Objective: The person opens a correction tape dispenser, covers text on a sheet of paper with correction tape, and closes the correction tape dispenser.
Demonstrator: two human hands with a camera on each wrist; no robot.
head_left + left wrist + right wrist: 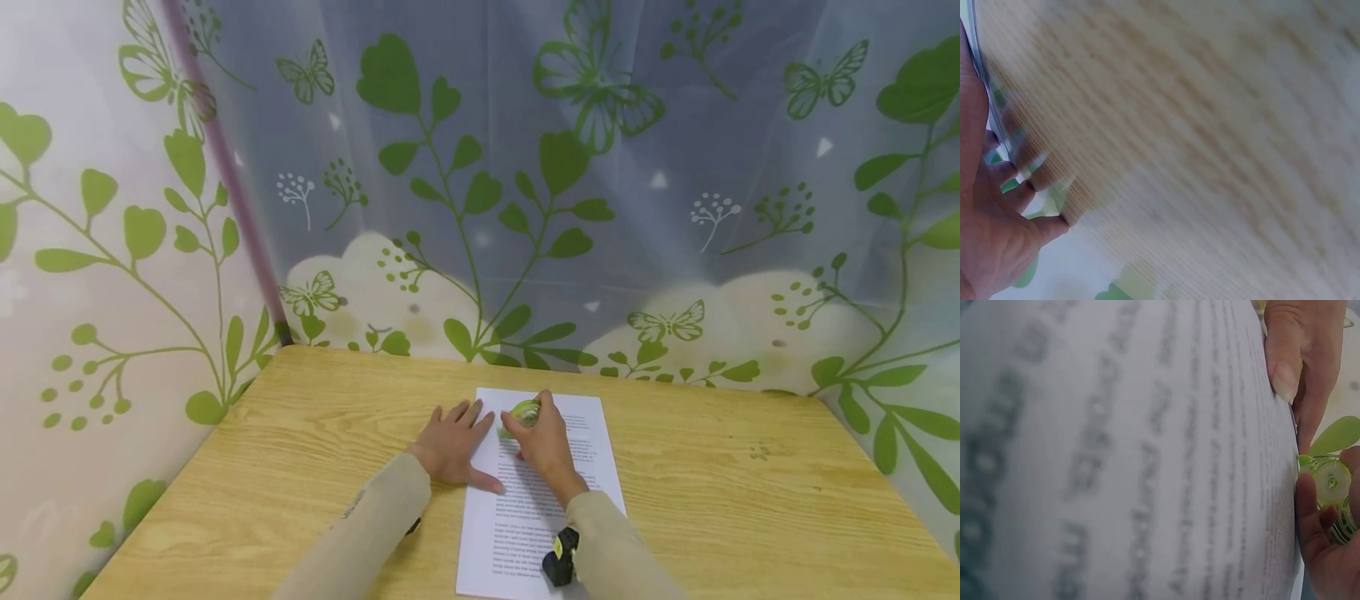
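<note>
Brace the paper (480, 542) flat with your spread left hand (452, 446), and guide the green tape dispenser (524, 412), pinched in your right hand (547, 446), with light, even pressure.

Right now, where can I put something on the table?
There's a big bare patch of table right of the paper, reaching back to the patterned curtain, and another left of the left hand. It's crowded on the paper: the left hand lies across its left edge, and the right hand holds a green tape dispenser near the top.
</note>
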